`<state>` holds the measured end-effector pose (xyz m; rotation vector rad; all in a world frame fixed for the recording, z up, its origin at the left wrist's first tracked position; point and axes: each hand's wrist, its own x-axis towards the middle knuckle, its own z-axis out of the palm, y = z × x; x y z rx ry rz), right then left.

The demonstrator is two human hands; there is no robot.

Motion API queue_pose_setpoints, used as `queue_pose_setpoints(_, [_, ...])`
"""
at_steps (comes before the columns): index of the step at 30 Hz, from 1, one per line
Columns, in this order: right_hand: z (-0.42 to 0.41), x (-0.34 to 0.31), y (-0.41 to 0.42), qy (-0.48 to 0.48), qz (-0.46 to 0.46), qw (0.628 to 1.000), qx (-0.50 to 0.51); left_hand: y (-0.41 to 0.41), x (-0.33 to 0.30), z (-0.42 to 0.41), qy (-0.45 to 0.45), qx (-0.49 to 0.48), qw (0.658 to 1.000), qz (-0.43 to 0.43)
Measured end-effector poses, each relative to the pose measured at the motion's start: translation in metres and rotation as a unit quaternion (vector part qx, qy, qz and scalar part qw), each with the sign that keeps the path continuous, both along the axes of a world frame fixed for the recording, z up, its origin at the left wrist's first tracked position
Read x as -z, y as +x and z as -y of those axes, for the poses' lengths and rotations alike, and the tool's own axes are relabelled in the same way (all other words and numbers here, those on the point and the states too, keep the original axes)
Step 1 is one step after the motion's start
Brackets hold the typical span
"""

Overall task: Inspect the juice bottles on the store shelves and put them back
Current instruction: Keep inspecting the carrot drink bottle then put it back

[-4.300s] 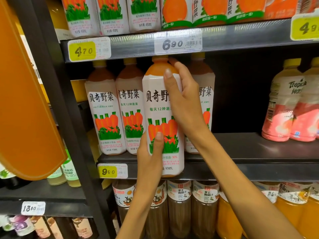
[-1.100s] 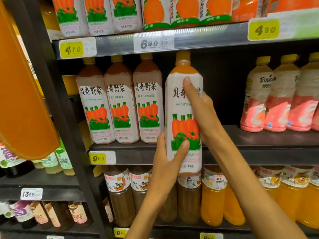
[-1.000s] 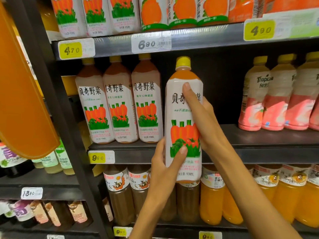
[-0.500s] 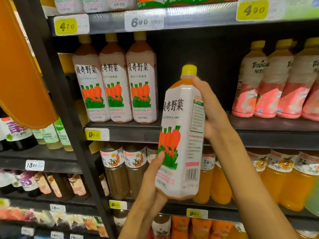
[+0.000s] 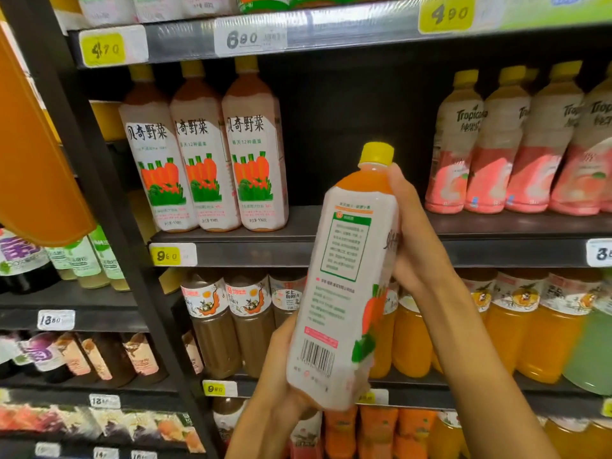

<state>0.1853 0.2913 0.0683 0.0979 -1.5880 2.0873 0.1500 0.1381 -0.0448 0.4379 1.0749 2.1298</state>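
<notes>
I hold a tall carrot juice bottle (image 5: 344, 276) with a yellow cap in front of the shelves, tilted a little to the right. Its back label with green text box and barcode faces me. My left hand (image 5: 281, 376) grips its base from below. My right hand (image 5: 414, 233) wraps round its upper right side, fingertips near the neck. Three matching carrot juice bottles (image 5: 202, 150) stand on the middle shelf (image 5: 298, 251) to the left. A dark gap on that shelf lies right of them.
Pink Tropicana bottles (image 5: 496, 144) stand at the right of the middle shelf. Orange and brown drink bottles (image 5: 516, 329) fill the shelf below. A black upright post (image 5: 99, 193) divides the left shelving. An orange board (image 5: 33, 160) hangs at the far left.
The bottle has come off the shelf, moved down and toward me, and turned so that its back label faces me instead of the carrot front. Both hands kept their hold.
</notes>
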Motion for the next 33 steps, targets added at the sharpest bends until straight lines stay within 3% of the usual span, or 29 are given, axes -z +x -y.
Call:
queue_pose_setpoints(4, [0.000,0.011,0.002,-0.039,-0.030,0.996,-0.074,0.013,0.000,0.008,-0.028,0.030,0.999,0.029])
queue_pose_setpoints(7, [0.010,0.017,0.006,-0.045,-0.036,0.997,-0.056,0.021,-0.002,0.016,-0.044,0.021,0.999,-0.002])
queue_pose_setpoints(10, [0.022,0.023,0.014,0.011,-0.039,0.998,-0.038,0.015,0.006,0.026,-0.080,0.008,0.996,-0.027])
queue_pose_setpoints(19, [0.044,0.034,0.043,0.002,0.081,0.997,0.004,0.062,0.024,0.046,-0.116,0.010,0.992,0.047])
queue_pose_setpoints(23, [0.056,0.051,0.061,-0.092,0.052,0.994,-0.038,0.086,0.026,0.069,-0.167,-0.009,0.982,0.085])
queue_pose_setpoints(29, [0.064,0.090,0.081,-0.250,0.096,0.962,-0.061,0.108,0.029,0.069,-0.099,0.113,0.970,0.190])
queue_pose_setpoints(33, [0.058,0.113,0.090,-0.333,0.161,0.929,-0.023,0.118,0.030,0.067,-0.092,0.165,0.957,0.223])
